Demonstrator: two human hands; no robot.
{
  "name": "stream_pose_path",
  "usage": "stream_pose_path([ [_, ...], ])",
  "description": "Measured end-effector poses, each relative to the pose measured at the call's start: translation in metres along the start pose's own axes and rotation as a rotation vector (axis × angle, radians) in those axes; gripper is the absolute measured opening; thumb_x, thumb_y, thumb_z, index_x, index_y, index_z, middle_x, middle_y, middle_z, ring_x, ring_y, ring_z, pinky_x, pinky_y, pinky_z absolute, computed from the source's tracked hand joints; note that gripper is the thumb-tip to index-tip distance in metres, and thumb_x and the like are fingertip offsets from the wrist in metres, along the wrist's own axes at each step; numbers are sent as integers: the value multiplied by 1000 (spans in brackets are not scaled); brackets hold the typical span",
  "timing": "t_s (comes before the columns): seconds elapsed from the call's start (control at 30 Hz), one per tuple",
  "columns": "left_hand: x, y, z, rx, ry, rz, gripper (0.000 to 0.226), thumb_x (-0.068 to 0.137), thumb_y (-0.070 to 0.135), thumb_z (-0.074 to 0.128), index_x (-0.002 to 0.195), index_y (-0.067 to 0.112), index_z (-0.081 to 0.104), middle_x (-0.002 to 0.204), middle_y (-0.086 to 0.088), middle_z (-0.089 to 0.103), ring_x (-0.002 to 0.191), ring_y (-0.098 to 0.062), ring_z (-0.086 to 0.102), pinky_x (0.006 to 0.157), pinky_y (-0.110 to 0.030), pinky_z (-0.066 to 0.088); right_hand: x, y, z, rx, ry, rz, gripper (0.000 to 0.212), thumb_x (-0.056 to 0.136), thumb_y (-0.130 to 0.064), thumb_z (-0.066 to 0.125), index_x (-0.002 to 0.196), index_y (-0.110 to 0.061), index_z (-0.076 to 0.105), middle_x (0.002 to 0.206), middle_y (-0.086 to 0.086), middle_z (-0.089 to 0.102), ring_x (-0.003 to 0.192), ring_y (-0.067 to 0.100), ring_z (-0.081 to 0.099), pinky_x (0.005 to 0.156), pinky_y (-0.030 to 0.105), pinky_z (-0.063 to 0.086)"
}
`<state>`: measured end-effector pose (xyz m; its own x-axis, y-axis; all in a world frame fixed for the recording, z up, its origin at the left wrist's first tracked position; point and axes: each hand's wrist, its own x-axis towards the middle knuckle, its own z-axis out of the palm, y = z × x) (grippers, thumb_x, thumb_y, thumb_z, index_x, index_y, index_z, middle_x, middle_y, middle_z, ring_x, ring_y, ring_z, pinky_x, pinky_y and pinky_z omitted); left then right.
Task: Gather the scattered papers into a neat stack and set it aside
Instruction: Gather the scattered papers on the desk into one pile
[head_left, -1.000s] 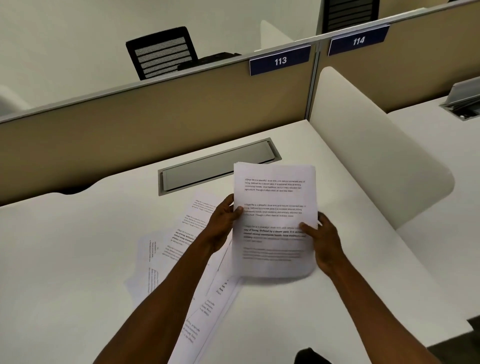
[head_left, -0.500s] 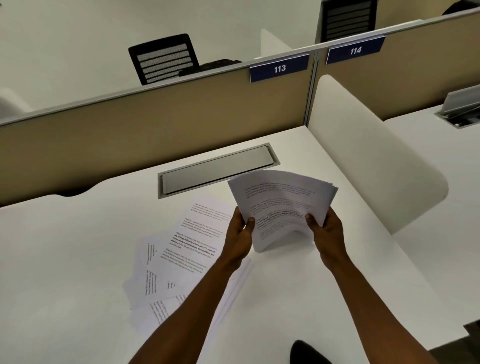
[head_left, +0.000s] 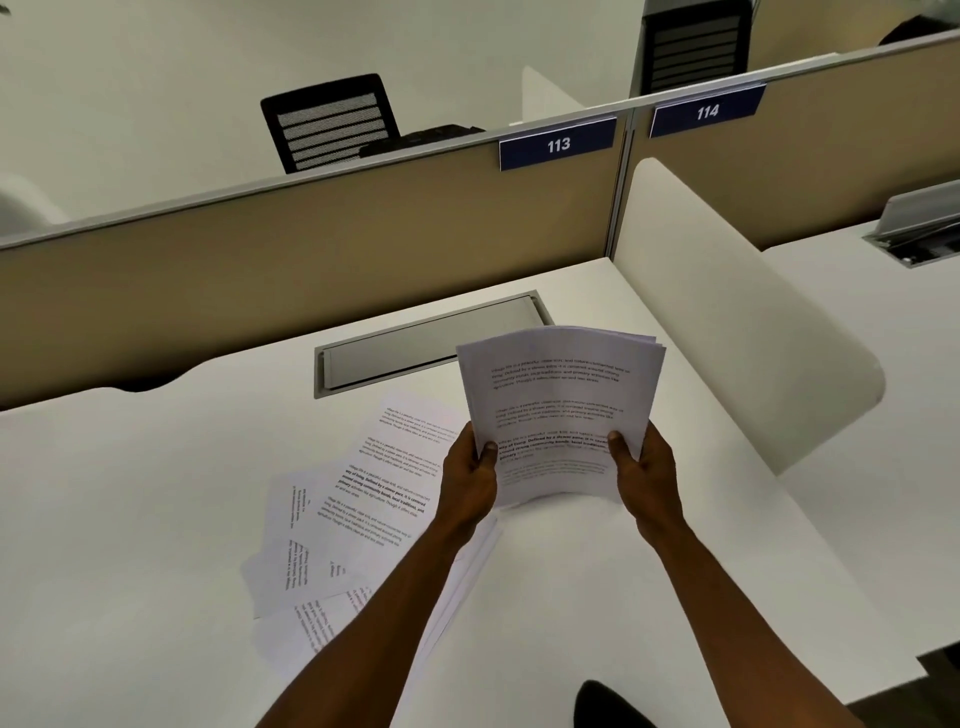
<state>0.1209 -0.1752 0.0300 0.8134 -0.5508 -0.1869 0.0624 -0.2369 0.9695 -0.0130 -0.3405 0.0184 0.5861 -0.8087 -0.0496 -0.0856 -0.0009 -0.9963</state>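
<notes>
Change since a second ago: held stack (head_left: 563, 415) has swung from lying flat in front of the person to nearly upright, its lower edge now down near the surface (head_left: 130, 519).
Left hand (head_left: 470, 480): closed on the stack's lower left edge, thumb across the printed face.
Right hand (head_left: 644, 470): closed on the lower right edge, thumb likewise on the front.
Why held so: both hands pinch low and at the sides, which probably lets the sheets drop and square up against the surface; the top corners fan slightly, so the edges are not yet flush.
Loose papers (head_left: 358, 499): several sheets lie overlapped and askew on the surface, left of the stack and partly under the left forearm. Gathering is only partly done.
Surroundings: cable tray lid (head_left: 415, 348) just behind the stack; white side divider (head_left: 743, 332) to the right; tan partition (head_left: 311, 260) bearing label 113 (head_left: 557, 144).
In the way: nothing blocks the loose sheets except the left arm; the right side looks free for setting aside.
</notes>
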Motion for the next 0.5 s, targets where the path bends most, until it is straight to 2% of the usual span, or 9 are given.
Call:
stream_pose_path([
  [0.07,-1,0,-3,1,17,0,36,101,9,45,120,37,57,114,11,68,104,-8,67,71,-18,58,0,-5,0,-88,-8,-36,25,98,-18,53,121,-29,56,107,-6,66,97,11,64,74,25,55],
  [0.17,-4,-4,-11,-21,55,-50,33,101,12,50,111,43,57,109,15,68,95,-3,69,61,-13,56,5,-11,0,-273,-48,-105,21,97,-18,53,118,-20,57,99,-4,66,88,14,66,70,27,56],
  [0.27,-2,-9,-26,-29,104,-117,25,99,17,55,113,38,56,109,9,67,92,-5,68,57,-14,56,10,-9,7,-330,-107,-70,22,96,-16,54,117,-18,58,101,-6,67,88,15,66,71,25,54],
  [0.33,3,-11,-41,-3,122,-161,27,98,19,58,124,27,57,117,0,67,101,-14,67,73,-25,61,8,-1,19,-209,-121,77,28,95,-14,55,123,-19,58,112,0,69,96,21,67,80,34,56],
  [0.4,10,-14,-59,54,120,-212,34,97,21,60,131,20,58,124,-6,66,111,-23,64,93,-42,58,0,10,35,-52,-126,230,38,94,-9,56,131,-18,56,123,7,66,107,29,65,94,49,53],
  [0.5,19,-20,-89,106,135,-266,30,97,27,60,125,17,65,125,-9,67,114,-27,63,99,-46,53,-12,27,60,156,-107,397,43,93,-2,57,134,-15,55,129,9,64,112,30,63,103,51,47],
])
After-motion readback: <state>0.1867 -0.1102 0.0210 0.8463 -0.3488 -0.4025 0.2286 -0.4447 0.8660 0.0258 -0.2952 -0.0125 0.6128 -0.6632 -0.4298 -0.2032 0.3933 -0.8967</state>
